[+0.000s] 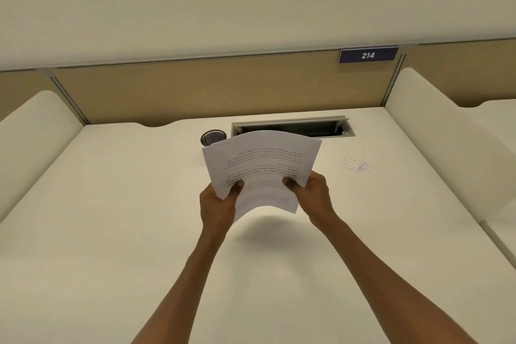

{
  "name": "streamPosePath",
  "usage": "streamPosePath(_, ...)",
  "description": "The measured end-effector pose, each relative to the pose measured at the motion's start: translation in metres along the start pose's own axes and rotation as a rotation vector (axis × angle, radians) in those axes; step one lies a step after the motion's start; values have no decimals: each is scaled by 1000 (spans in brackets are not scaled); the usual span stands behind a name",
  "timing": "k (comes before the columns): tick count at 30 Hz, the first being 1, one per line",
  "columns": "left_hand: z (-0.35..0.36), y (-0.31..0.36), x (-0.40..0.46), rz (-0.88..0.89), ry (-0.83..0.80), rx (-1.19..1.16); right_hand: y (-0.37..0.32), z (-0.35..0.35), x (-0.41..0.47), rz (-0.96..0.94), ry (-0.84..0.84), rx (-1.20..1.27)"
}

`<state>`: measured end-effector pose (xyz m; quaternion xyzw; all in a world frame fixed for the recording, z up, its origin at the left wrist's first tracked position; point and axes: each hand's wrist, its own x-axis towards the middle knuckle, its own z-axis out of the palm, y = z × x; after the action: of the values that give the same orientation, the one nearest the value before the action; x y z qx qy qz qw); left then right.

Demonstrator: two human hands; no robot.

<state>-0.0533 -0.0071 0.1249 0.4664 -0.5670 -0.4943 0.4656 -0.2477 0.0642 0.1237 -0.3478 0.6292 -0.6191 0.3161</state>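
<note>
A thin sheaf of white printed paper (262,165) hangs in the air above the white desk (125,204), bowed upward and with its text upside down to me. My left hand (219,201) pinches its left edge, thumb on top. At the right edge, my right hand (310,193) pinches it the same way. The paper casts a soft shadow on the desk below.
A black mesh pen cup (212,137) stands behind the paper. An open cable tray (293,127) is sunk into the desk's back. Purple ink marks (358,166) stain the right side. White side dividers (36,126) and a tan back panel with sign 214 (368,55) enclose the desk.
</note>
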Motion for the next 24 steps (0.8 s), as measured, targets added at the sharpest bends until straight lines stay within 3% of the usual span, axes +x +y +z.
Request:
streamPosePath(6, -8, -31, -15, -92, 4, 29, 30, 2, -17, 87, -53, -64)
streamPosePath(24, -1, -43, -15, -138, -6, 97, 51, 0, -16, 149, -74, -142)
